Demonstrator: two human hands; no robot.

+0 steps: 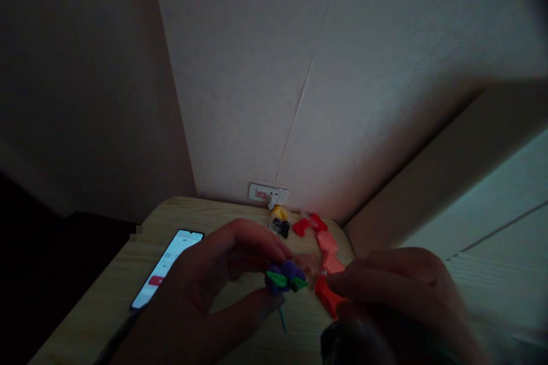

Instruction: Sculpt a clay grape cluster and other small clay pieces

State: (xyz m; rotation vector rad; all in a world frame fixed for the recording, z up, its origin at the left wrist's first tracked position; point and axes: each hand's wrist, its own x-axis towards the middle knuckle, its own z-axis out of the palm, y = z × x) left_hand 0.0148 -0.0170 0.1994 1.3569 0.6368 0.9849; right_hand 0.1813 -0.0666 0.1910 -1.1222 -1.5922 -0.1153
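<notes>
Between the thumb and fingers of my left hand (231, 274) is a small purple clay-like piece with green leaf shapes (286, 275). A thin teal stick (283, 320) points down from below it. To its right, apart from the piece, is my right hand (398, 285), with fingers drawn together. What those fingers hold, if anything, is hidden and dim. Just left of the right fingertips lies a red-orange packet (327, 296). A dark, blurred object (351, 342) shows below the right hand; I cannot tell what it is.
A lit phone showing a timer (165, 271) lies left on the wooden table (98, 291). Pink packets (327, 248), red pieces (311, 223) and a yellow and black packet (280, 221) lie toward the back. A wall socket (262, 192) with a plug sits behind.
</notes>
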